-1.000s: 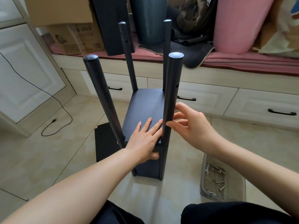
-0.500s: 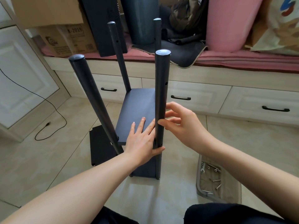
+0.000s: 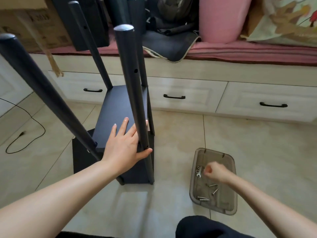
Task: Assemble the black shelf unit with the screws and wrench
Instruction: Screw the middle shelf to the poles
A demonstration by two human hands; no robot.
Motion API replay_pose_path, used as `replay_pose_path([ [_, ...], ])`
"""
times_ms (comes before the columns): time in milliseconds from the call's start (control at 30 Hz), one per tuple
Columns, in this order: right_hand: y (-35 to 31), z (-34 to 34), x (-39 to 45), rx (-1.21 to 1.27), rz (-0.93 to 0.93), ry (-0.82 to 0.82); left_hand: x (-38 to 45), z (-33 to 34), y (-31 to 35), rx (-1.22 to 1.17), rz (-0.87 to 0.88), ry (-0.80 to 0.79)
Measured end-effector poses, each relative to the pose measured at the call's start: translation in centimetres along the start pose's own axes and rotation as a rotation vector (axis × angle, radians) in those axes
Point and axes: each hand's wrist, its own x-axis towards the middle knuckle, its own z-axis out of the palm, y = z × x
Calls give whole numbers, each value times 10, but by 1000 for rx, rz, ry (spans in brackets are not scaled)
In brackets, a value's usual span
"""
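The black shelf unit (image 3: 120,107) stood on the tiled floor left of the grey tray (image 3: 228,206). The left hand (image 3: 126,146) pressed flat, fingers straight, on its board, likely steadying it; the right hand (image 3: 214,172) hovered over the tray's wrench (image 3: 199,172) and screws (image 3: 212,185), fingers curled, around what I could not tell

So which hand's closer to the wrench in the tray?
Right. The right hand hovers over the tray beside the wrench; the left hand rests on the shelf.
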Motion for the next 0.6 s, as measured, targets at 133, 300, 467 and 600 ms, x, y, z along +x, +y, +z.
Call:
replay_pose_path([
  [133,30,50,25,-129,57,-178,0,2,1,-28,-6,11],
  [300,41,84,47,-172,63,-203,1,4,-1,-49,3,34],
  [467,43,97,56,-231,-4,-188,1,11,-5,-42,17,81],
  [600,39,108,62,-346,-25,-211,2,16,-6,-32,18,110],
])
